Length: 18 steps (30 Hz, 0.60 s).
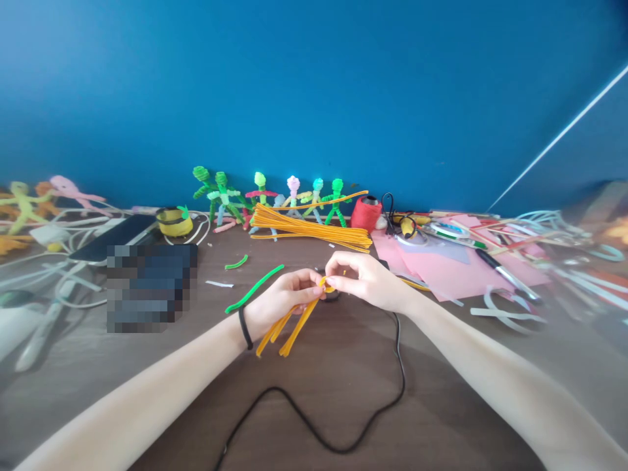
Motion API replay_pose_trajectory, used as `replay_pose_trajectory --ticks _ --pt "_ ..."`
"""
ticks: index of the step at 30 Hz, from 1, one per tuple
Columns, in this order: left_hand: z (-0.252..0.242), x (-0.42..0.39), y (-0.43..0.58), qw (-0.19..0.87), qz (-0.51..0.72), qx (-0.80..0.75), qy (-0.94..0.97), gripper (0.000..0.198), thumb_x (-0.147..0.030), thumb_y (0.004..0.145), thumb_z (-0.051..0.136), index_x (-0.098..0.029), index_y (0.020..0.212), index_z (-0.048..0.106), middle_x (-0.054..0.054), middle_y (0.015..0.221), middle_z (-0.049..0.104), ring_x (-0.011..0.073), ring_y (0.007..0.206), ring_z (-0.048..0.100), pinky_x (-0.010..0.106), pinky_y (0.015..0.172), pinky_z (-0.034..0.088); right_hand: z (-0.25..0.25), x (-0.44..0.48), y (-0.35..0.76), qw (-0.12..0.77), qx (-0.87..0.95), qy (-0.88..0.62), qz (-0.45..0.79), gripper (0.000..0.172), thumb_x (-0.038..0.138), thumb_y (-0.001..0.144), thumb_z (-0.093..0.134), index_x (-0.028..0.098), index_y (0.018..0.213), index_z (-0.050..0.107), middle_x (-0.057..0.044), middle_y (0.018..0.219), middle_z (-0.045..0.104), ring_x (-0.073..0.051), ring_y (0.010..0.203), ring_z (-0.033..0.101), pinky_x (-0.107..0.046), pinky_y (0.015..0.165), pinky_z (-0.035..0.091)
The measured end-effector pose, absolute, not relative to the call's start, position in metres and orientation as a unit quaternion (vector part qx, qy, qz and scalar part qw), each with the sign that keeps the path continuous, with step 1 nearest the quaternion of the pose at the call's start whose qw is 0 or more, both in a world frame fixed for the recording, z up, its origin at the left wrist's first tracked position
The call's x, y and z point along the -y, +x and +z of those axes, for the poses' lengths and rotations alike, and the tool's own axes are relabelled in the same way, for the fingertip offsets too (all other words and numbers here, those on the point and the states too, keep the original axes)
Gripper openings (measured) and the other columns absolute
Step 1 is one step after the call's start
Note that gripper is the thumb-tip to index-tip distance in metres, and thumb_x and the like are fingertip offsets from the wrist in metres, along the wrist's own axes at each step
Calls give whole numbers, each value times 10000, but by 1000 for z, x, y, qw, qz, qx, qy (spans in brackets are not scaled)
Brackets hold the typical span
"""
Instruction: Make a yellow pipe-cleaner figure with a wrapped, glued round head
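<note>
Several orange pipe cleaners are gathered in my left hand, their lower ends fanning out below the palm. Its fingers are closed around them near the top. My right hand pinches the upper end of the same pipe cleaners, where they bend into a small loop between both sets of fingertips. A round dark object lies on the table behind the fingers, mostly hidden. Left of my left hand are a long green pipe cleaner and a short green piece.
A bundle of orange pipe cleaners lies at the back, before several pipe-cleaner figures along the blue wall. Pink paper and a marker are at right. Dark phone-like devices lie left. A black cable curves across the front.
</note>
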State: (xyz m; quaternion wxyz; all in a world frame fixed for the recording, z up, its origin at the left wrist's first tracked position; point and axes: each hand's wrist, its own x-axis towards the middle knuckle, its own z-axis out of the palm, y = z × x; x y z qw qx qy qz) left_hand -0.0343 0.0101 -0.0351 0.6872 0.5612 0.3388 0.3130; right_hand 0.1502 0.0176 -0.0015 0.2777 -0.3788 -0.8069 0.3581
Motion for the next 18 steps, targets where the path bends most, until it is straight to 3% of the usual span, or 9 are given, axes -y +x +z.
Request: replay_pose_trajectory --ticks 12,18 --pt "-36 -10 -34 697 334 -355 525 192 -300 698 626 -142 790 566 -1 709 529 12 477 351 160 423 233 -6 -24 153 290 768 -376 430 154 308 776 532 155 769 552 -15 737 572 -112 645 509 -246 597 402" --pt "-37 -12 -34 710 357 -321 515 201 -290 752 578 -190 872 452 -13 725 563 12 448 362 146 414 237 -10 -31 156 306 705 -369 523 171 247 769 519 138 886 580 -32 767 605 -92 590 512 -250 578 417"
